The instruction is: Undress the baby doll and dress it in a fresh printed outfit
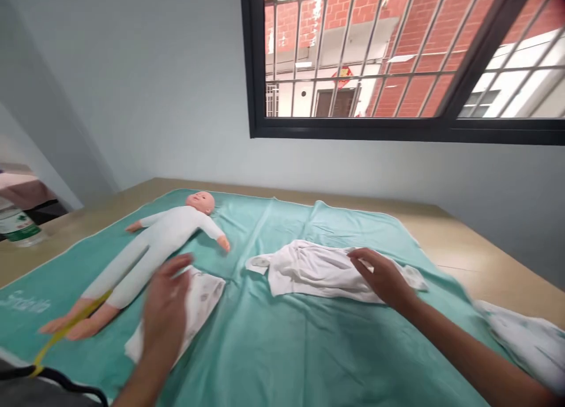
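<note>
My left hand (166,304), smeared a little by motion, is over a folded white printed cloth (206,295). Its fingers are bent and parted, with nothing visible in them. A white baby shirt (309,269) lies spread and wrinkled in the middle. My right hand (382,274) reaches over its right half, thumb and fingers curved with a gap between them. Whether the fingertips touch the fabric is unclear. Left of my left hand, a baby doll (165,236) in a white bodysuit lies on its back, head toward the wall, arms spread.
A green sheet (269,342) covers much of the wooden table (459,248). Another white patterned cloth (529,336) lies at the right edge. A yellow strap (66,330) and black cord (66,383) cross the lower left. At the far left stands a clear bottle (20,227). A barred window (353,127) is ahead.
</note>
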`<action>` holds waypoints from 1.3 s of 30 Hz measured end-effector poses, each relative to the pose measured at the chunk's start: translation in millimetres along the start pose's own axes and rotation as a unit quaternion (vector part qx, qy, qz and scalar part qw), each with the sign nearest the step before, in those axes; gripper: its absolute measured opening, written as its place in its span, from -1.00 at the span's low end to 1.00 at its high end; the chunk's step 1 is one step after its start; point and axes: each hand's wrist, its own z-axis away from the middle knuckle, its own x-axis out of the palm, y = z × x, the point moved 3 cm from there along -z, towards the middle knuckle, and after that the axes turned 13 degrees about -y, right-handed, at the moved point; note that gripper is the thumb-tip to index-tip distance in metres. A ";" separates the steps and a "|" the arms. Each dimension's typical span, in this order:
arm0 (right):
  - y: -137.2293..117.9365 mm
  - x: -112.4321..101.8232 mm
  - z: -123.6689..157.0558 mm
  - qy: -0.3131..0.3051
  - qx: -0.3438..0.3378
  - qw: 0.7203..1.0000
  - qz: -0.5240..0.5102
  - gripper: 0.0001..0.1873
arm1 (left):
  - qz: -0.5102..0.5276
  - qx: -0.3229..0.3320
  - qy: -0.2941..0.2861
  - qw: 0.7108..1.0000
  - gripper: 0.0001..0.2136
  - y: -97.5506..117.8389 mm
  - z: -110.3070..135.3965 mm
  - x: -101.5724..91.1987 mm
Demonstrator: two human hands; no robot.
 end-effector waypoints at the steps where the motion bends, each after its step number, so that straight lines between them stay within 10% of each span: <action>1: 11.1 -0.7 17.5 0.007 -0.017 0.999 0.038 -0.74 | -0.119 0.026 -0.093 0.988 -0.74 -8.1 -0.6 42.4; 3: 27.2 2.8 44.2 0.001 -0.046 0.993 0.109 -0.77 | -0.298 0.083 -0.282 0.908 -0.81 -32.9 1.0 123.0; 5: 35.5 7.7 60.7 -0.010 -0.064 0.986 0.153 -0.79 | -0.453 0.159 -0.340 0.809 -0.79 -59.8 1.7 181.7; 7: 37.2 9.9 68.9 -0.007 -0.077 0.983 0.169 -0.80 | -0.501 0.173 -0.333 0.780 -0.77 -84.6 -2.2 214.6; 18: 35.4 7.9 66.8 -0.020 -0.102 0.984 0.142 -0.79 | -0.639 0.265 -0.279 0.666 -0.72 -141.2 -23.4 207.3; 22: 49.0 -8.8 71.0 0.062 -0.065 0.994 0.064 -0.79 | -0.616 0.296 -0.281 0.673 -0.71 -138.8 -19.3 211.5; 27: 92.1 -35.0 86.4 0.178 0.160 0.971 -0.017 -0.78 | -0.513 0.317 -0.323 0.729 -0.71 -125.6 -5.6 243.4; 35: 84.0 -28.3 99.2 0.077 0.188 0.977 0.065 -0.71 | -0.393 0.154 -0.444 0.790 -0.70 -165.6 -15.3 377.3; 39: 69.5 -19.8 100.2 0.018 0.145 0.985 0.093 -0.74 | -0.386 0.131 -0.488 0.772 -0.66 -197.3 -18.9 401.1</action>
